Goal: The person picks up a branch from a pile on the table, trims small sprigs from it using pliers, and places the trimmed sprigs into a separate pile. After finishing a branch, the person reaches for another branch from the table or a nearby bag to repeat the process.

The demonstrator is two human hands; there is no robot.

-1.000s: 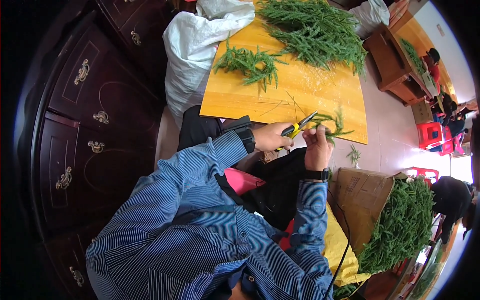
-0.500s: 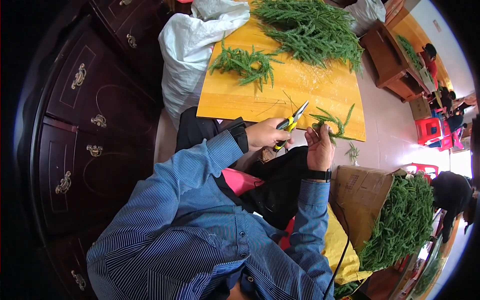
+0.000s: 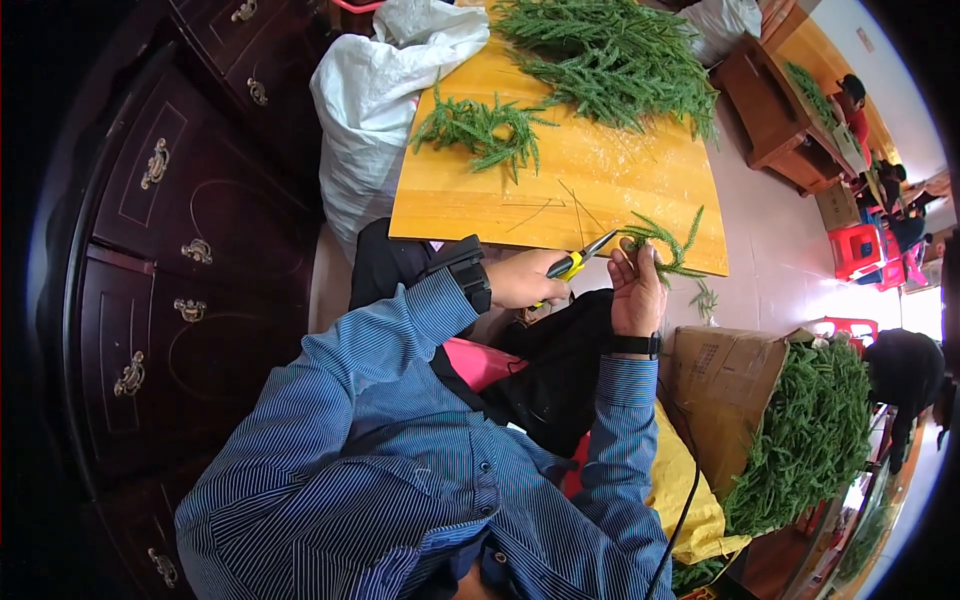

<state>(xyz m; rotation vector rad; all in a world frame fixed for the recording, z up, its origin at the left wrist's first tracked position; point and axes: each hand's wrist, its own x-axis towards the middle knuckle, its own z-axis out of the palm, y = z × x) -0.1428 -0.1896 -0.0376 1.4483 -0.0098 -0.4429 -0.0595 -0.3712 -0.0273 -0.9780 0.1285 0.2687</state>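
Yellow-and-black handled pliers (image 3: 573, 264) are gripped in my left hand (image 3: 525, 280), just past the near edge of the wooden board (image 3: 460, 205). Their pointed metal jaws reach right, up to the base of a green artificial pine sprig (image 3: 684, 246). My right hand (image 3: 638, 300) pinches that sprig between thumb and fingers, its needled arms fanning out over the board's near right corner. Whether the jaws touch the stem is too small to tell. Thin loose wires or stems (image 3: 574, 208) lie on the board beside the pliers.
A small green wreath (image 3: 490, 135) and a large pile of pine sprigs (image 3: 610, 60) lie on the board. A white sack (image 3: 360, 110) stands left, a dark cabinet (image 3: 210, 220) beyond it. At right, a cardboard box (image 3: 725, 385) holds more greenery (image 3: 805, 440); people sit farther off.
The pliers have tilted down and to the right, bringing their tips to the sprig's base. My left wrist has turned slightly. My right hand holds the sprig almost in place.
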